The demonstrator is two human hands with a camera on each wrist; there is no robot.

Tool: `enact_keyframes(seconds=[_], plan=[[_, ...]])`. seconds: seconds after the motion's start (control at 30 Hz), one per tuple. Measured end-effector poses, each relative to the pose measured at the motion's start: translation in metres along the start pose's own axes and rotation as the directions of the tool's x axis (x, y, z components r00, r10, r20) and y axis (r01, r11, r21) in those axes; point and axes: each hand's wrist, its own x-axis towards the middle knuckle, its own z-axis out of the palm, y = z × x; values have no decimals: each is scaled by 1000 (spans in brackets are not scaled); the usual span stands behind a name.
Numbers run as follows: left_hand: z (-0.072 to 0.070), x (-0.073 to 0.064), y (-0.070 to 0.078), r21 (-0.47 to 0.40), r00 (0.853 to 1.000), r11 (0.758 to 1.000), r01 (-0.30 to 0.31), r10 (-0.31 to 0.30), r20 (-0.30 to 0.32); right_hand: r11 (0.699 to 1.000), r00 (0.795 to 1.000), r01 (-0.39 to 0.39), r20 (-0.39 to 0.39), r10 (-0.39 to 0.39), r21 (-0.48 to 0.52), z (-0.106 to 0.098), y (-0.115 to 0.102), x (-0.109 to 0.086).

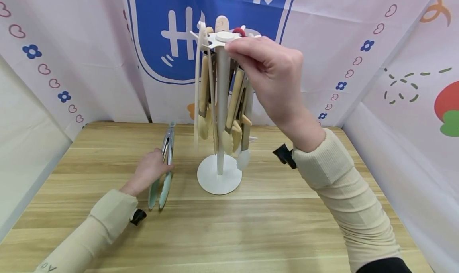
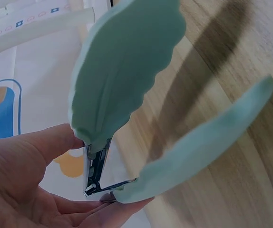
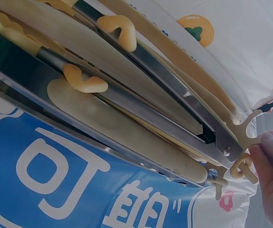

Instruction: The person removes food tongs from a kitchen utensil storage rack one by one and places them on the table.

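My left hand (image 1: 148,171) grips a pair of steel tongs with mint-green scalloped tips (image 1: 165,189) on the left of the table. Its thumb and fingers lie on either side of the tongs; in the left wrist view the two green heads (image 2: 122,71) stand spread apart. With thumb and fingertips, my right hand (image 1: 277,75) pinches the hooked rim at the top of a white utensil stand (image 1: 220,181). From that rim hang several utensils, among them steel tongs with cream tips (image 3: 189,97) and small beige clips (image 3: 84,80) on their arms.
The stand's round base sits near the middle of a wood-grain table (image 1: 201,229). A printed cloth (image 1: 157,65) with a blue panel closes off the back, and white sheets (image 1: 398,125) rise at both sides. A black strap end (image 1: 285,156) sticks out from the right cuff.
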Motion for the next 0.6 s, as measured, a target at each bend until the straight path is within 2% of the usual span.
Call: enact_keyframes(seconds=[0.37,0.6], plan=[[3,0,1,-16,999,1000,9,-8,48,1000,1000,-1,-5,1,-7,0,-1,0],[6,4,-1,-21,996,999,38,-36,82,1000,1000,-3,-1,3,-13,-1,0,0]])
